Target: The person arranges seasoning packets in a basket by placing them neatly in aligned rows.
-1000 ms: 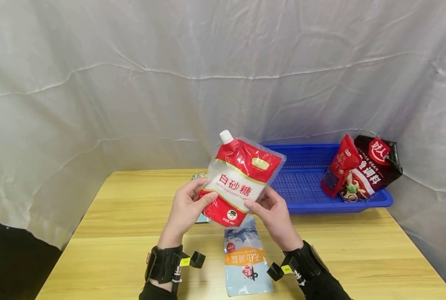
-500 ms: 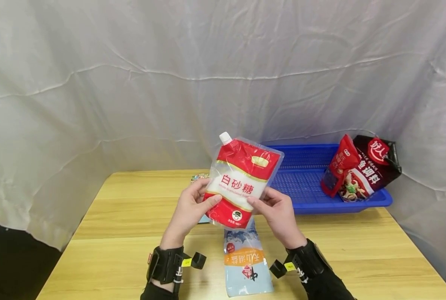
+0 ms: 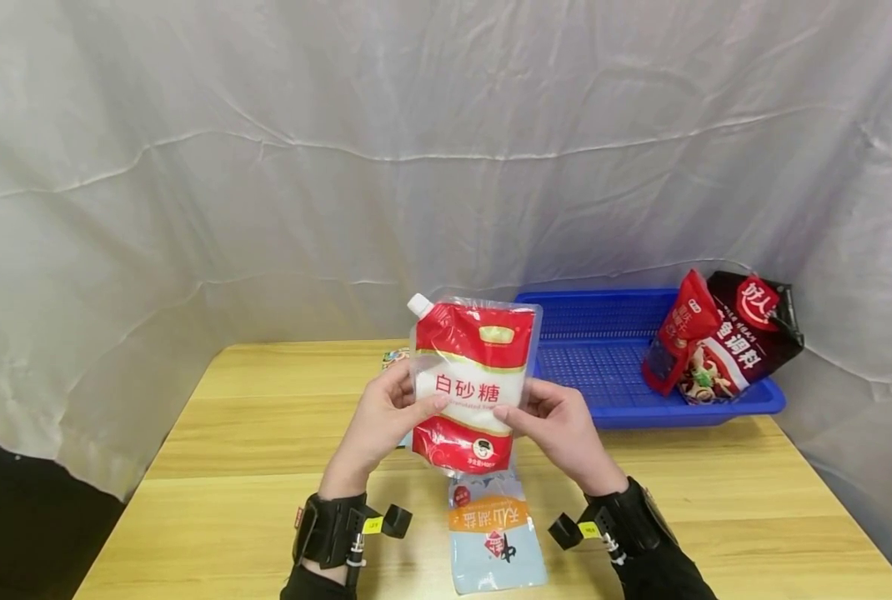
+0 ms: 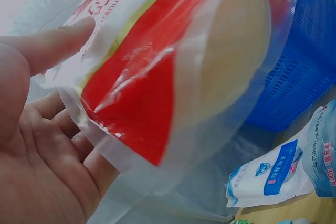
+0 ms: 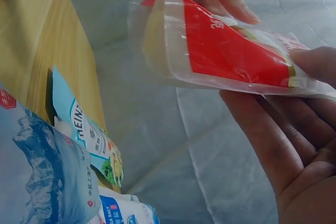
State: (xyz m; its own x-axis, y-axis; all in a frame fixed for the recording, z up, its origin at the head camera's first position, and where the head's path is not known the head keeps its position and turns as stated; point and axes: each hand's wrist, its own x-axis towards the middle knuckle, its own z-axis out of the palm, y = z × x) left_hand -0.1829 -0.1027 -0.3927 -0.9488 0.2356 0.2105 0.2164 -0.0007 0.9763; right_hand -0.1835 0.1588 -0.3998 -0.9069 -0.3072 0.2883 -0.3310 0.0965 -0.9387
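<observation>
A red and white spouted bag of white granulated sugar (image 3: pixel 476 337) is held up above the table, its white cap at the upper left. My left hand (image 3: pixel 377 418) grips its left edge, thumb on the front and fingers behind. On the opposite edge, my right hand (image 3: pixel 562 431) pinches it the same way. Below lies a light blue and orange salt packet (image 3: pixel 494 533), its top hidden by the sugar bag. The right wrist view shows a Heinz pouch (image 5: pixel 90 137) and a white sea salt bag (image 5: pixel 121 211) beyond that packet.
A blue plastic basket (image 3: pixel 592 358) stands at the back right of the wooden table (image 3: pixel 221 500). At its right end lean a red pouch (image 3: pixel 682 333) and a black seasoning packet (image 3: pixel 749 337). Grey cloth (image 3: pixel 431 208) hangs behind and at the sides.
The sugar bag has turned from a tilt to nearly upright, and its top has come lower and to the left. Both hands keep their grip; the right hand has shifted slightly right and down.
</observation>
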